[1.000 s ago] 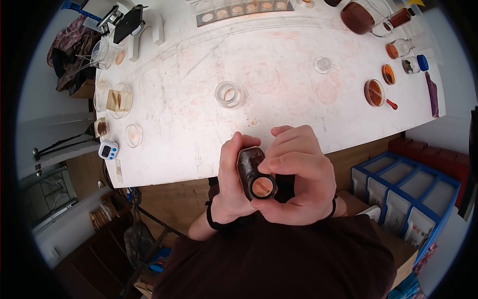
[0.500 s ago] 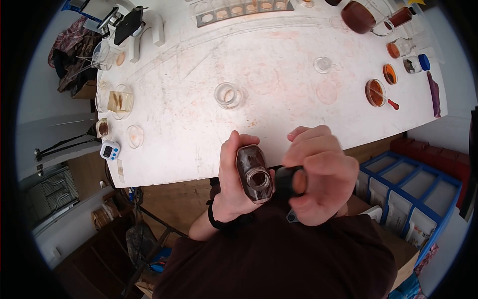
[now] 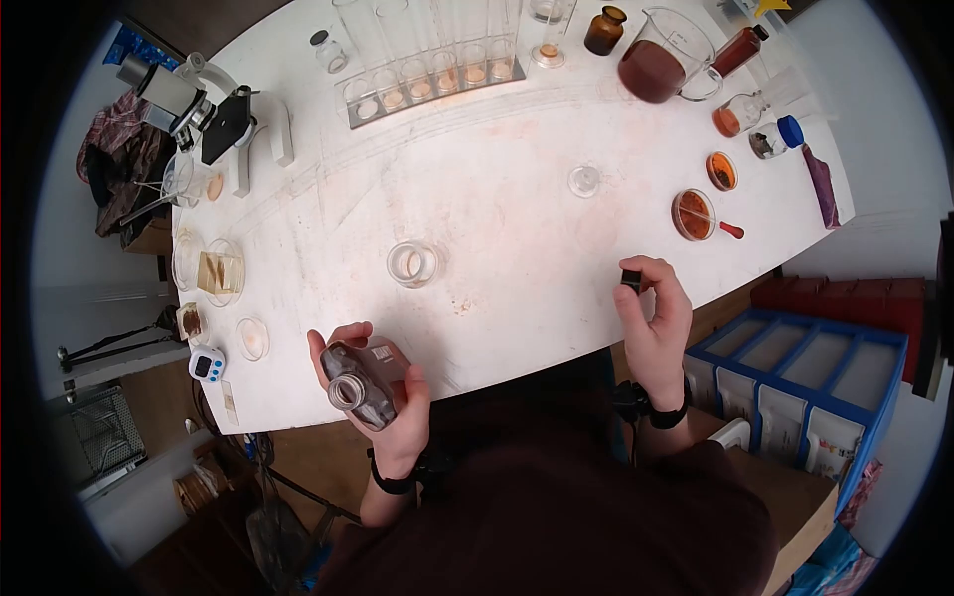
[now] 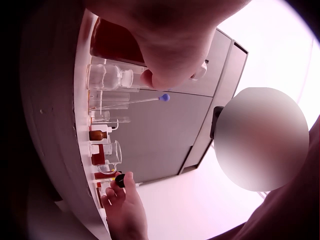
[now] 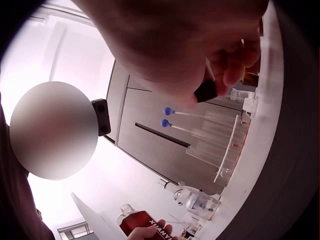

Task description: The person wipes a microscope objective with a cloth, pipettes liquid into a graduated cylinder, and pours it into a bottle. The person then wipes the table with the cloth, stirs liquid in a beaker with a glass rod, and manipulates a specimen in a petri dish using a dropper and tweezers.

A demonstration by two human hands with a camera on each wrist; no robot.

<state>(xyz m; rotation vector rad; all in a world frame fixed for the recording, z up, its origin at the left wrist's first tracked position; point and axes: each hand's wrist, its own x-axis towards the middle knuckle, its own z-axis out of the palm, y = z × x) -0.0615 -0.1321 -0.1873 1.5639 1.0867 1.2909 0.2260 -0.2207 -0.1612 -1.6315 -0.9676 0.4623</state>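
My left hand (image 3: 402, 422) grips a flat brown bottle (image 3: 370, 405) near the table's front edge, its uncapped mouth facing up toward the head camera. In the right wrist view the same bottle (image 5: 137, 222) shows dark red contents and white lettering. My right hand (image 3: 658, 333) pinches a small black cap (image 3: 631, 279) between thumb and fingers, over the front right of the table. The cap (image 5: 205, 91) also shows in the right wrist view. Between and beyond the hands, an open clear glass jar (image 3: 413, 263) stands on the table, touched by neither hand.
A rack (image 3: 437, 91) of tubes stands at the back, a microscope (image 3: 204, 109) at the back left. Toward the right are a jug (image 3: 653, 72) of dark red liquid, a dish (image 3: 693, 215) and several small bottles. A white timer (image 3: 207, 364) lies near the left edge.
The cap has come off the bottle in my right hand. My hands have moved widely apart, the bottle to the left and the cap to the right. The head view has shifted.
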